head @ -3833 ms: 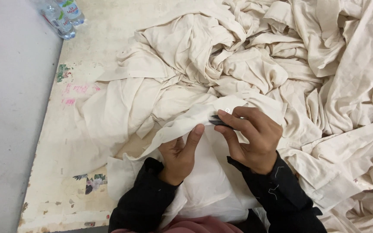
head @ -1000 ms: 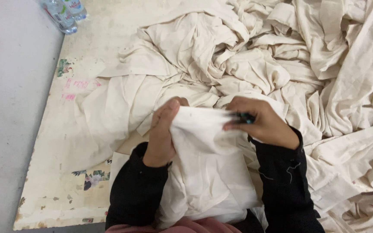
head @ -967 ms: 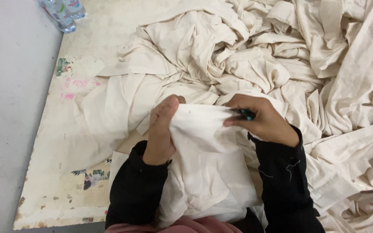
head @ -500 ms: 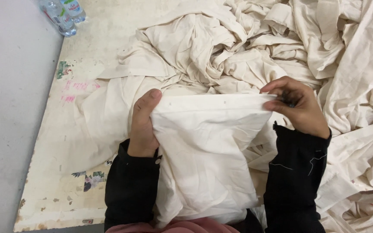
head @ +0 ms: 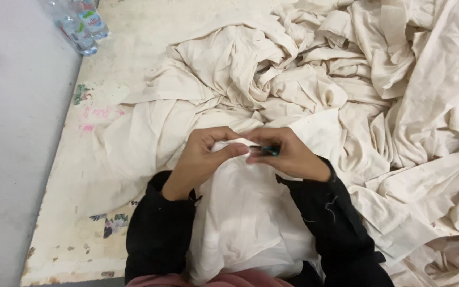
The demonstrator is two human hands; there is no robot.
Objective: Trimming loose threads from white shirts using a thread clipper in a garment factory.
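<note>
Pinching soft cream cloth (head: 245, 212) over your lap, your left hand (head: 203, 159) bunches its top edge; your right hand (head: 288, 157) grips a small dark tool (head: 265, 151) beside it, before the crumpled pile (head: 314, 79) on the scuffed table (head: 70, 212).

small dark tool (head: 265, 151) mostly hidden by fingers (head: 272, 139), bottles (head: 81, 26) cut off

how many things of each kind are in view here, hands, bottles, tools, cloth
hands: 2, left hand and right hand, both on the held cloth
plastic bottles: 2, at the table's far left corner
small dark tool: 1, in the right hand
cloth heap: 1; single pieces cannot be counted
held cloth: 1
total: 7
</note>
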